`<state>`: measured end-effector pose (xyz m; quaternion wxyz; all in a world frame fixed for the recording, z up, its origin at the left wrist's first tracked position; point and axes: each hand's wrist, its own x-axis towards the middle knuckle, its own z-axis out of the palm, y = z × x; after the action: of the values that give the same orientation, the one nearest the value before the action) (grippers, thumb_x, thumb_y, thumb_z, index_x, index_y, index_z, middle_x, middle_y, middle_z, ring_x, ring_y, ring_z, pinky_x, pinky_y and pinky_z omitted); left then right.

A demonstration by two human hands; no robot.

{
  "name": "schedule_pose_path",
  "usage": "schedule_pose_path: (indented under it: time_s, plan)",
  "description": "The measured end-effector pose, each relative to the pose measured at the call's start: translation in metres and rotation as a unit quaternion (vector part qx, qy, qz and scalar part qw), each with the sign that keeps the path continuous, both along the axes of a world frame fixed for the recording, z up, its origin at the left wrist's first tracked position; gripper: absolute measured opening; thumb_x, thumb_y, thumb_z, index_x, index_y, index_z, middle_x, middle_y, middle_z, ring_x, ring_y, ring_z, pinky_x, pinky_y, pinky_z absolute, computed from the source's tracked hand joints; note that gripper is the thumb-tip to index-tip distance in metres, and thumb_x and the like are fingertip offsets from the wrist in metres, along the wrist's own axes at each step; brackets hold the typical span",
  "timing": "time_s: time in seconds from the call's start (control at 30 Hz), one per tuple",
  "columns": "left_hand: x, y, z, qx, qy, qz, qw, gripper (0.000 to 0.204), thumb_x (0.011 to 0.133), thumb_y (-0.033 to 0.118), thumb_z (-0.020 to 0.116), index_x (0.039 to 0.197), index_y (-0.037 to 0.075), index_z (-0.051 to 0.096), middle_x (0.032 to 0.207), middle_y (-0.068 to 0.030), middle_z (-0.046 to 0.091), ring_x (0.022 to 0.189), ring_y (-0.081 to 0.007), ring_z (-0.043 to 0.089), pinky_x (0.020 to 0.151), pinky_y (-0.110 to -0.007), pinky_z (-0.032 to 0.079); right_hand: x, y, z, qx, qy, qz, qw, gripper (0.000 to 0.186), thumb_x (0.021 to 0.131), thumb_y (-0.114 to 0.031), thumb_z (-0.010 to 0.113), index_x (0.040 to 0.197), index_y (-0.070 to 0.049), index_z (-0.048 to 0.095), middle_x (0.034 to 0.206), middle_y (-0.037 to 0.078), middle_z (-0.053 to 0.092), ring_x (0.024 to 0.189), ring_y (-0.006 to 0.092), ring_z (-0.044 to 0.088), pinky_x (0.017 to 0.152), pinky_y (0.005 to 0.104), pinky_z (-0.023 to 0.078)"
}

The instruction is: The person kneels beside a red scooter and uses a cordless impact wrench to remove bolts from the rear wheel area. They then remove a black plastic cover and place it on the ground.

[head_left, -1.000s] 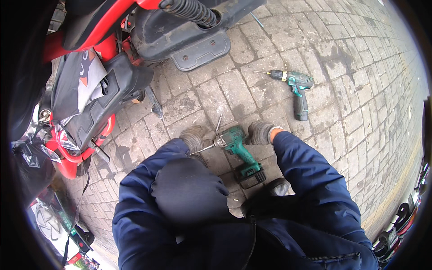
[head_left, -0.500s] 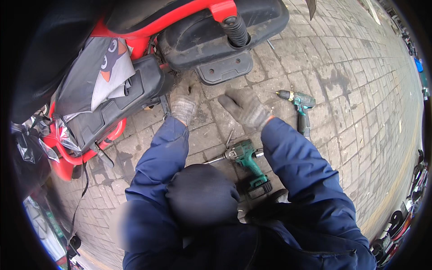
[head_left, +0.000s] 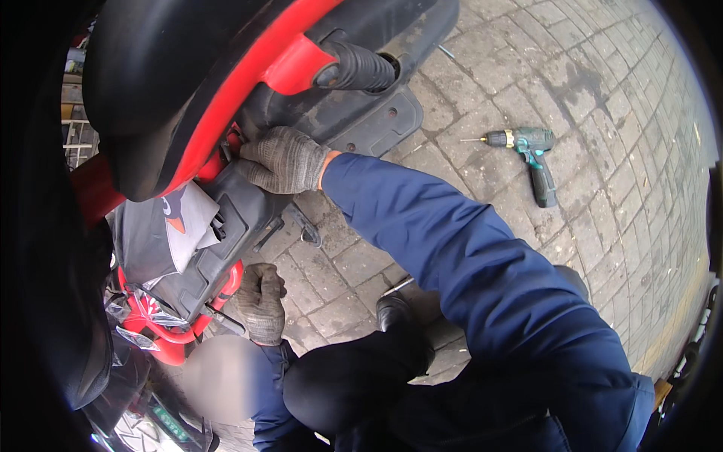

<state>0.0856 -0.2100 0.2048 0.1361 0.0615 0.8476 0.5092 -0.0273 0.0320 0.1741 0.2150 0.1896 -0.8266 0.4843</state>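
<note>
A red and black scooter-like vehicle (head_left: 226,98) fills the left and upper part of the head view. My right hand (head_left: 286,160), in a grey knit glove, reaches across to its red frame near the black footboard (head_left: 233,203). The fingertips are bent in against the dark gap there, and what they grip is hidden. Lower down, my left hand (head_left: 261,301) is held closed beside the footboard, over the paving. Its fingers curl inward, so I cannot see whether anything is inside.
A green and black cordless drill (head_left: 538,158) with a bit lies on the paving to the right. A metal rod (head_left: 398,286) shows by my dark shoe (head_left: 392,310). A kickstand-like metal part (head_left: 306,227) sticks out below the footboard. A grey printed cover (head_left: 181,226) lies over it.
My right hand has moved left and up to the vehicle's frame. My left hand has drawn back toward me. The view has shifted, and the green impact wrench is now out of sight.
</note>
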Motion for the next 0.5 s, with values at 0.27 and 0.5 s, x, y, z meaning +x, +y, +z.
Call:
schedule_pose_path:
  time_s: [0.27, 0.5]
  plan:
    - [-0.087, 0.14, 0.035, -0.096, 0.478, -0.109, 0.866, 0.033, 0.094, 0.028, 0.057, 0.112, 0.0, 0.058, 0.1, -0.0115, 0.063, 0.088, -0.0253, 0.06, 0.079, -0.035, 0.048, 0.07, 0.057, -0.021, -0.097, -0.059, -0.146, 0.983, 0.025, 0.087, -0.027, 0.058, 0.093, -0.004, 0.065, 0.078, 0.019, 0.065, 0.08, 0.0392, 0.063, 0.074, 0.0462, 0.05]
    - [-0.165, 0.209, 0.032, -0.347, 0.543, -0.203, 0.737, 0.026, 0.084, 0.028, 0.06, 0.1, 0.007, 0.061, 0.092, -0.0162, 0.064, 0.088, -0.0358, 0.063, 0.077, -0.045, 0.05, 0.094, 0.156, -0.007, -0.246, -0.093, -0.266, 0.927, 0.025, 0.091, -0.026, 0.059, 0.095, -0.001, 0.064, 0.077, 0.019, 0.065, 0.076, 0.0352, 0.064, 0.069, 0.0391, 0.051]
